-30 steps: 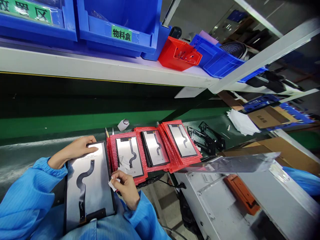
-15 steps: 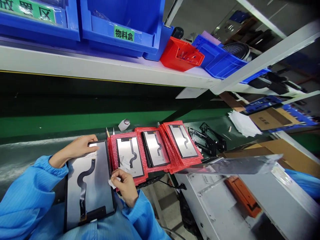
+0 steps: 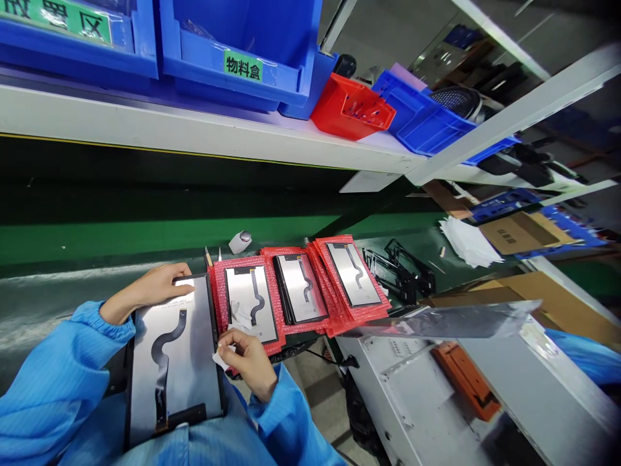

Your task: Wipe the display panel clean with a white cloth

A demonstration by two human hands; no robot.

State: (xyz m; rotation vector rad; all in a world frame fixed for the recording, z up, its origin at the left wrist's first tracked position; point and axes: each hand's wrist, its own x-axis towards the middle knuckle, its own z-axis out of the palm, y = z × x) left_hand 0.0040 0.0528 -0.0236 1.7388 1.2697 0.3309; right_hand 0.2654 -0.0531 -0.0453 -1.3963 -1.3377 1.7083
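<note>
My left hand (image 3: 158, 286) grips the top edge of a tablet display panel (image 3: 191, 353), thumb on its silvery back. The panel leans tilted against my body, with a dark S-shaped ribbon cable running down it. At the panel's right edge, my right hand (image 3: 247, 359) pinches a small white wipe (image 3: 220, 360) between thumb and fingers. Just beyond that hand, another display panel (image 3: 266, 327) lies on red bubble wrap (image 3: 220, 285), with a crumpled white wipe (image 3: 240, 317) on top of it.
More panels (image 3: 303, 301) lie stacked to the right on red bubble bags. Behind them stands a small white bottle (image 3: 240, 242). Black frames (image 3: 402, 275) and white sheets (image 3: 468, 243) lie farther right. Overhead is a shelf (image 3: 194, 139) with blue bins (image 3: 276, 90) and a red bin (image 3: 352, 110).
My right hand has shifted very slightly rightward with the wipe, still by the panel's edge. The left hand and the panel have hardly moved; the view has turned a little.
</note>
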